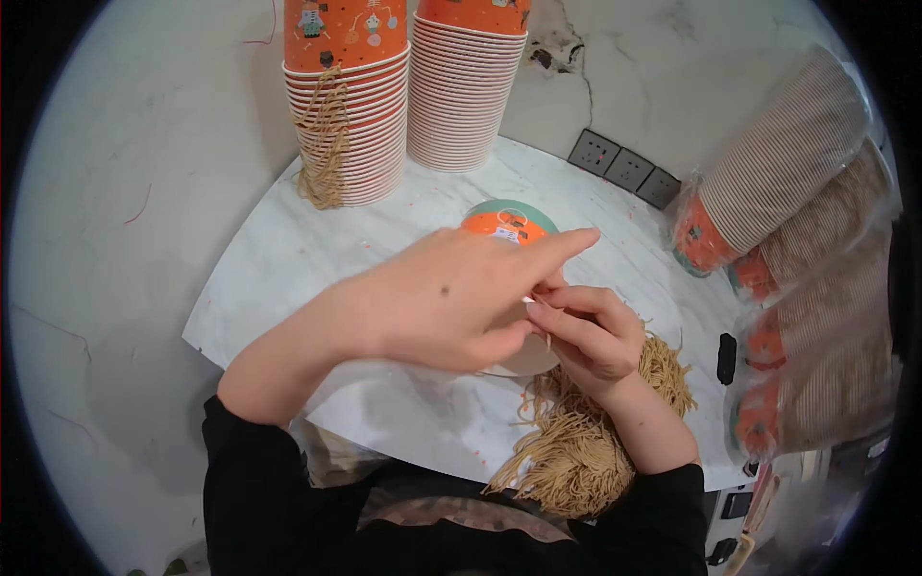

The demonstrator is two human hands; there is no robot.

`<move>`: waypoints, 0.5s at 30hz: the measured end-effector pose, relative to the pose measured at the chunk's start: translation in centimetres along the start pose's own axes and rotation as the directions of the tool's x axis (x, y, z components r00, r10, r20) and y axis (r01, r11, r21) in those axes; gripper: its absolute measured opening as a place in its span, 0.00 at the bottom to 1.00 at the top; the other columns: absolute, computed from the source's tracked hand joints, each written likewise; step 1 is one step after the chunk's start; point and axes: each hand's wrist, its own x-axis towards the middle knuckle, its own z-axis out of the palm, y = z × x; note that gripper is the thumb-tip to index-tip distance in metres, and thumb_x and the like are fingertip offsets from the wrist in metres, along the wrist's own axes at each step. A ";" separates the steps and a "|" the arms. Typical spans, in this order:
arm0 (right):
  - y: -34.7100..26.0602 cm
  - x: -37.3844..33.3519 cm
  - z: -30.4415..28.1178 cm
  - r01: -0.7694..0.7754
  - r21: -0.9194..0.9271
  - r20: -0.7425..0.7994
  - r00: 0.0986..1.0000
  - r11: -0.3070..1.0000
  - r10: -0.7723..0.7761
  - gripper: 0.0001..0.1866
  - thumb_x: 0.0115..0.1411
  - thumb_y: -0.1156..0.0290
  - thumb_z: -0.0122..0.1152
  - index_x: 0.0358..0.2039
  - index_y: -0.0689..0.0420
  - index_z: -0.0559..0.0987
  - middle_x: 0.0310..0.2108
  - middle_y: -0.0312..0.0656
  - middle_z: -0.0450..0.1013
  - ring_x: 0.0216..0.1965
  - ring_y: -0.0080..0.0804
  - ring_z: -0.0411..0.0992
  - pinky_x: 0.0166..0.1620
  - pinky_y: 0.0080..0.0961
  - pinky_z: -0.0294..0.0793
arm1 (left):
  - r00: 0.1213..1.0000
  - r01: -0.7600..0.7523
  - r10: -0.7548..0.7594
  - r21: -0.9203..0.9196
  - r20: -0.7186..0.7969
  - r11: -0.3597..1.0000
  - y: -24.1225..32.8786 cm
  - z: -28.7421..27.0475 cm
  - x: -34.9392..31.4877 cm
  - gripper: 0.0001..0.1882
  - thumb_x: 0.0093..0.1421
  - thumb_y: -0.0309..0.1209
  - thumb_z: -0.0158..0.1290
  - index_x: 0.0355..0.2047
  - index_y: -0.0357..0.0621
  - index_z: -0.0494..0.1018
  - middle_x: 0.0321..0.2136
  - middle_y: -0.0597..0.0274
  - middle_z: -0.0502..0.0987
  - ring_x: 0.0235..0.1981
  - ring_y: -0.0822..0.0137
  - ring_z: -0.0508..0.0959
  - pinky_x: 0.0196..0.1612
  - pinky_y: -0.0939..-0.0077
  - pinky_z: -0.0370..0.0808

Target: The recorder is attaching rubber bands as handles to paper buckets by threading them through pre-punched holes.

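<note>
A paper bucket [509,207], orange with a teal base band, lies on the white table under my hands, its pale rim towards me. My left hand [451,298] reaches across it, index finger stretched out and thumb apart from it. Its other fingers are mostly hidden, so any cord in them does not show. My right hand [600,336] is closed, thumb and index pinching a thin tan cord [547,341] above the bucket's rim. Beneath my right wrist lies a loose heap of tan cords [581,461], spreading to the table's near edge.
Two tall stacks of nested paper buckets, a left stack [370,125] and a right stack [456,96], stand at the back. Tan cords [325,144] drape down the left one. Plastic-wrapped bucket stacks [778,154] lie at the right, near black wall sockets [624,168].
</note>
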 end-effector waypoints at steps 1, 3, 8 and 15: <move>-0.2 0.0 0.4 0.008 0.005 -0.002 1.000 1.000 -0.008 0.20 0.45 0.80 0.75 0.41 0.53 0.87 0.38 0.38 0.75 0.28 0.25 0.75 0.26 0.19 0.74 | 1.000 0.004 -0.004 0.007 -0.005 1.000 -0.9 -0.4 0.1 0.41 0.51 0.22 0.61 0.66 0.36 0.59 0.42 0.52 0.82 0.41 0.54 0.83 0.49 0.64 0.80; -0.3 -0.2 0.7 -0.064 0.058 -0.069 0.995 0.996 0.068 0.21 0.45 0.81 0.76 0.42 0.54 0.88 0.39 0.37 0.73 0.29 0.23 0.72 0.27 0.17 0.71 | 0.989 -0.141 0.149 -0.324 0.000 0.935 -2.9 -0.6 0.8 0.39 0.53 0.22 0.62 0.65 0.36 0.60 0.42 0.54 0.83 0.41 0.61 0.83 0.48 0.67 0.80; -0.2 -0.4 0.0 -0.004 0.045 -0.071 0.997 0.999 0.007 0.22 0.44 0.83 0.76 0.43 0.55 0.87 0.38 0.35 0.68 0.29 0.21 0.68 0.26 0.16 0.66 | 0.992 -0.064 0.107 -0.470 0.064 0.880 -3.8 -0.6 1.3 0.32 0.55 0.22 0.64 0.60 0.36 0.67 0.38 0.58 0.84 0.37 0.73 0.81 0.38 0.80 0.75; -0.2 0.0 0.0 0.030 0.052 -0.047 0.998 0.998 -0.028 0.26 0.42 0.86 0.75 0.45 0.56 0.86 0.38 0.37 0.68 0.29 0.23 0.69 0.26 0.16 0.67 | 0.991 0.110 -0.036 -0.622 0.131 0.775 -4.0 0.3 1.3 0.18 0.55 0.20 0.61 0.47 0.36 0.75 0.29 0.66 0.80 0.29 0.83 0.72 0.32 0.86 0.68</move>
